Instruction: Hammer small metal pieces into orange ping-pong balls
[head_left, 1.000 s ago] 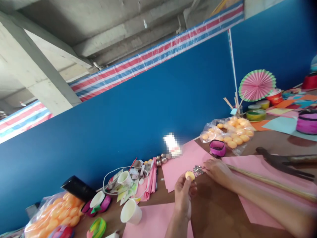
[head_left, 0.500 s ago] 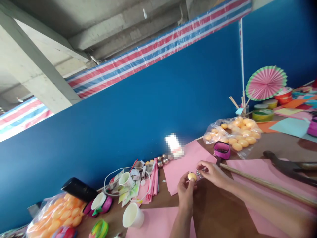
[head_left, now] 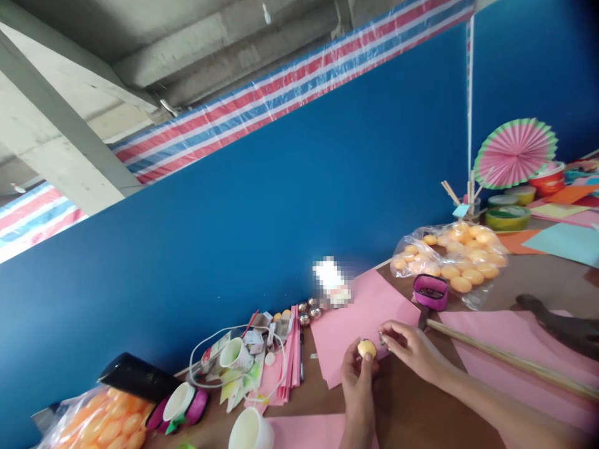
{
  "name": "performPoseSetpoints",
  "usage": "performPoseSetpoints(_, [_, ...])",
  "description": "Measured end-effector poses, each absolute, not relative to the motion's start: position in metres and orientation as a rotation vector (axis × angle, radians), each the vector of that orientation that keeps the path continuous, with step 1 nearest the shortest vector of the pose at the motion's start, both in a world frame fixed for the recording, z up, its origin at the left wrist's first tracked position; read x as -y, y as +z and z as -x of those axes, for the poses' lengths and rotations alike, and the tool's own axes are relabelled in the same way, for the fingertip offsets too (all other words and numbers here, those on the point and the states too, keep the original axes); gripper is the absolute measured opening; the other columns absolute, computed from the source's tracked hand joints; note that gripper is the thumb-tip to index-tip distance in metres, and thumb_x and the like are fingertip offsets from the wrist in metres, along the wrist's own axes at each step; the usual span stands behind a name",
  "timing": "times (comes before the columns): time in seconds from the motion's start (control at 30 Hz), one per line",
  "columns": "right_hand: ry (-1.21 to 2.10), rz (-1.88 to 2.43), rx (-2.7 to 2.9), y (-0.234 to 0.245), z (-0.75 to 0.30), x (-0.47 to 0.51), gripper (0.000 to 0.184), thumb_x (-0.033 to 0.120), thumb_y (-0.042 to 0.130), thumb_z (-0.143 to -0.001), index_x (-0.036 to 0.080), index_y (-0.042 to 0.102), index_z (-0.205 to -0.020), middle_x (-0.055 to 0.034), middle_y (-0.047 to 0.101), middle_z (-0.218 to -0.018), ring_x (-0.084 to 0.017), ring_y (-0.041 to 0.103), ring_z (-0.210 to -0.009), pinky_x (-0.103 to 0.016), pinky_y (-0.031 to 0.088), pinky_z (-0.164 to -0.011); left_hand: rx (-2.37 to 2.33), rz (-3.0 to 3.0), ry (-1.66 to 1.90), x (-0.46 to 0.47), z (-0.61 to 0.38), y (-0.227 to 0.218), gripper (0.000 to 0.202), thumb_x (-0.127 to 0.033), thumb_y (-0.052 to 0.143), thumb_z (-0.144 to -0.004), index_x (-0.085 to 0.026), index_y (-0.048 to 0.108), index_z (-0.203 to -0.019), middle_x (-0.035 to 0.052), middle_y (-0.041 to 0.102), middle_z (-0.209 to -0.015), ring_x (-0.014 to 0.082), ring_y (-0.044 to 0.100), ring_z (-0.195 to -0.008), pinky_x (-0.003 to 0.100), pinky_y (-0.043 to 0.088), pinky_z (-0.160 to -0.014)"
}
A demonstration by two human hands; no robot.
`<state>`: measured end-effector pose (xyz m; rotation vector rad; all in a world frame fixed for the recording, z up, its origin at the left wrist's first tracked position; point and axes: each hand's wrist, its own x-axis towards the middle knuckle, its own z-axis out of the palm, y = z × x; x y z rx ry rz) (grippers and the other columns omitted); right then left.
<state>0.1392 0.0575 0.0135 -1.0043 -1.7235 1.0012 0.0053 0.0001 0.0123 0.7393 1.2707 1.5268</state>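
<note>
My left hand [head_left: 359,375] is closed around a small yellow-orange ball [head_left: 367,348], with the thumb on its near side. Just right of the ball, my right hand [head_left: 412,350] pinches a tiny silvery piece [head_left: 382,338] between thumb and fingertips; its exact kind is too small to make out. The two hands are close together but apart, over the lower right edge of a pink paper sheet [head_left: 360,312]. Several shiny metallic balls [head_left: 304,319] lie near the sheet's left corner.
A plastic bag of orange balls [head_left: 461,284] and a magenta container [head_left: 430,293] are behind my right hand. A wooden stick [head_left: 505,355] and a dark hammer-like tool [head_left: 556,327] lie right. White cups [head_left: 250,430], a cable and paper strips [head_left: 291,365] are left. A blue wall [head_left: 281,218] stands behind.
The view has shifted a little, so the table things sit lower. My right hand has drawn slightly away from the ball; my left hand keeps hold of it.
</note>
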Motion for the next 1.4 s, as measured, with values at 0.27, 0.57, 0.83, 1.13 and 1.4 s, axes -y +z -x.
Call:
performPoseSetpoints(0.27, [1.345,0.978,1.5,0.011,-0.139,-0.057,0.016,0.033,0.049,-0.079,0.019,0.056,-0.077,0.0027,0.053,-0.063,-0.012,0.049,-0.059,-0.023,0.041,-0.056,-1.29,-0.757,1.476,0.0,-0.004,0.011,0.046,-0.039,0.064,-0.066,-0.014,0.059,-0.104,0.0095,0.064,-0.09,0.0155,0.059,-0.074,0.025,0.047,-0.065])
performPoseSetpoints(0.57, [1.7,0.947,1.176,0.017,-0.138,-0.046,0.025,0.041,0.056,-0.073,0.017,0.059,-0.081,0.0005,0.056,-0.069,-0.011,0.051,-0.064,-0.022,0.041,-0.056,-1.259,-0.907,1.439,0.002,0.0,0.0,0.042,-0.037,0.057,-0.073,-0.015,0.055,-0.109,0.0106,0.061,-0.102,0.02,0.058,-0.088,0.03,0.048,-0.073])
performPoseSetpoints(0.83, [1.621,0.92,1.267,0.015,-0.14,-0.049,0.017,0.033,0.055,-0.075,0.018,0.058,-0.083,0.0026,0.055,-0.066,-0.009,0.047,-0.06,-0.022,0.039,-0.056,-1.25,-0.912,1.446,0.002,0.002,-0.003,0.042,-0.034,0.059,-0.072,-0.016,0.054,-0.111,0.0092,0.062,-0.099,0.017,0.059,-0.081,0.029,0.047,-0.072])
performPoseSetpoints(1.13, [1.582,0.916,1.347,0.015,-0.14,-0.048,0.016,0.035,0.053,-0.077,0.019,0.054,-0.081,0.0024,0.055,-0.067,-0.011,0.049,-0.061,-0.023,0.039,-0.057,-1.117,-0.891,1.442,0.002,0.003,0.0,0.043,-0.029,0.061,-0.072,-0.017,0.05,-0.112,0.0112,0.058,-0.109,0.0219,0.055,-0.1,0.035,0.043,-0.086])
performPoseSetpoints(1.4, [1.533,0.892,1.445,0.015,-0.14,-0.046,0.014,0.033,0.051,-0.079,0.019,0.053,-0.079,0.0017,0.056,-0.07,-0.011,0.049,-0.063,-0.023,0.039,-0.058,-1.096,-0.843,1.49,0.003,0.002,-0.004,0.031,-0.027,0.06,-0.073,-0.018,0.052,-0.101,0.0078,0.06,-0.098,0.0193,0.058,-0.091,0.036,0.044,-0.084])
